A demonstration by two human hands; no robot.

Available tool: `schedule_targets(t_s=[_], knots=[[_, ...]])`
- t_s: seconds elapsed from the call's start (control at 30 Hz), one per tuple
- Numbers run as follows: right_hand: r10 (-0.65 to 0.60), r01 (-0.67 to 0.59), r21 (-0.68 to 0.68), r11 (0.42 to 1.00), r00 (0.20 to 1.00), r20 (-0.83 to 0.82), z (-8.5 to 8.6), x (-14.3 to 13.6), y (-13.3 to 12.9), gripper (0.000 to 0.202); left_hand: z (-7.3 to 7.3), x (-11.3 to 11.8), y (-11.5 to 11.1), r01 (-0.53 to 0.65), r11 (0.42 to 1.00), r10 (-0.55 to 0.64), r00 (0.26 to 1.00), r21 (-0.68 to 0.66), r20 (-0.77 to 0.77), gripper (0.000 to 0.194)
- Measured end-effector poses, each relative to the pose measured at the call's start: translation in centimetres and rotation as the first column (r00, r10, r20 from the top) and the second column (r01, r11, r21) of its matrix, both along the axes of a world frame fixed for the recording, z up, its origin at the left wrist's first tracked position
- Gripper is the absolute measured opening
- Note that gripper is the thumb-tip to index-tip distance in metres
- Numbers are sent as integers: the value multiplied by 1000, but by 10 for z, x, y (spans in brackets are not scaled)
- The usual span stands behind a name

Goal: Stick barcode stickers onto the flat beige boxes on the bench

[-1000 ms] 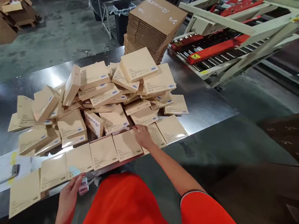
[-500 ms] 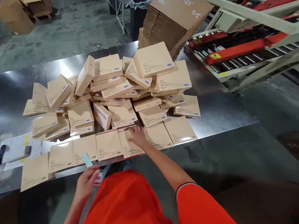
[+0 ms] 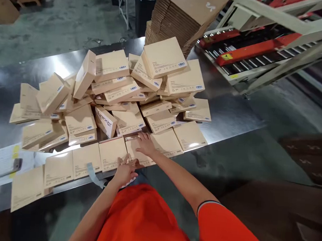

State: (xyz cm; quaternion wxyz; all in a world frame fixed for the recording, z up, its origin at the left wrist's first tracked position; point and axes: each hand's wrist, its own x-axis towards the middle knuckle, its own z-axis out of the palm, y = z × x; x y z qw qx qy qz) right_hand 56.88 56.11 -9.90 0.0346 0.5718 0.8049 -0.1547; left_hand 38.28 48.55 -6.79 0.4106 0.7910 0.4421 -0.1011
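Observation:
A row of flat beige boxes [image 3: 113, 154] lies along the near edge of the metal table. My right hand [image 3: 146, 145] rests on one beige box [image 3: 133, 147] in that row, fingers stretched toward its far edge and not gripping it. Close beside it, my left hand [image 3: 124, 173] reaches over the near edge of the same box, fingertips at its left side. A label strip [image 3: 92, 172] trails from under my left hand, its pale blue end over the row; the hand seems closed on it, though the grip is partly hidden.
Behind the row rises a loose pile of similar boxes [image 3: 129, 120], some tilted. Papers with a dark device [image 3: 16, 164] lie at the table's left. Flattened cartons [image 3: 179, 22] are stacked beyond the table, near a roller conveyor [image 3: 254, 50] and a black bin [image 3: 144, 14].
My left hand has moved right and forward with the label strip, from the table edge up to the box under my right hand. My right hand stays on that box. The view has shifted slightly.

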Motion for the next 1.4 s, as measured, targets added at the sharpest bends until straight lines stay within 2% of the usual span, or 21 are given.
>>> schedule_targets(t_s=[0.1,0.27,0.4,0.57,0.67,0.77,0.93,1.1,1.4], knots=[[67,-67,-54,996,998,2,2,-1,11,72,-1,7,-7,42,999,-42,998,-24,-40,21],[175,-173,-144,974,985,0,5,-9,35,85,-3,5,-6,80,996,-83,994,-45,-73,19],[205,-198,-169,965,979,21,6,-13,41,82,-3,5,-5,86,995,-89,993,-43,-75,24],[235,-229,-162,960,972,19,8,-9,34,79,-4,5,-6,86,995,-89,993,-46,-75,20],[259,-255,-155,954,966,6,10,-8,27,65,-5,4,-6,81,996,-84,993,-44,-77,23],[258,-253,-178,951,966,7,9,-9,25,58,-7,4,-6,73,997,-76,993,-38,-85,25],[232,-220,-218,951,972,32,9,-16,31,66,-8,5,-7,73,997,-75,993,-29,-92,24],[217,-203,-186,961,975,56,12,-21,32,62,-8,5,-7,76,997,-79,992,-31,-99,22],[213,-196,-205,959,975,66,2,-24,38,66,-8,6,-7,73,997,-76,992,-29,-100,18]])
